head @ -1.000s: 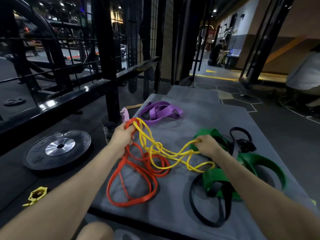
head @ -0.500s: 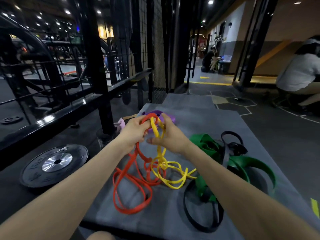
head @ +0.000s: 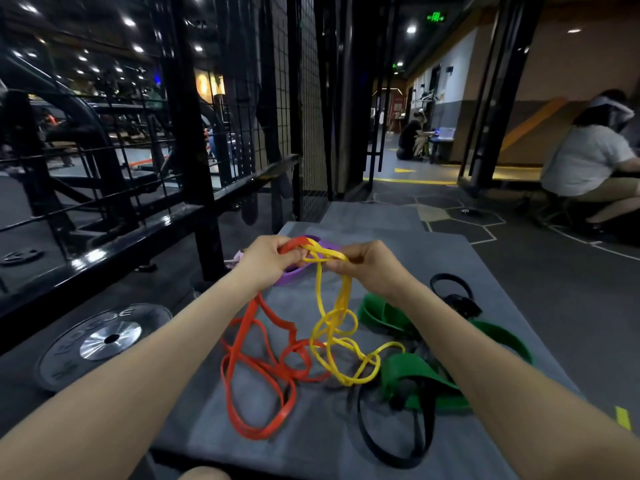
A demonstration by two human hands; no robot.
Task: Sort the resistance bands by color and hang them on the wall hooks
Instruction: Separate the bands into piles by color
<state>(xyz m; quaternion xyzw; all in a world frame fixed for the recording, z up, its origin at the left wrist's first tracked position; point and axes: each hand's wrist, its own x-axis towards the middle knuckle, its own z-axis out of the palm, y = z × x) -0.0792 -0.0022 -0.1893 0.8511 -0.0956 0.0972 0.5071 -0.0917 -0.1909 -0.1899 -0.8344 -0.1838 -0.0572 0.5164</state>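
While left hand [head: 265, 263] grips orange bands [head: 258, 370] and right hand [head: 372, 268] pinches yellow bands [head: 341, 336] at frame centre, untangling is underway; next, pull colours apart

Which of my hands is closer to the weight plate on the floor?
Left. Your left hand is raised above the mat, on the same side as the weight plate. Your right hand sits farther across, with the yellow bands between the hands.
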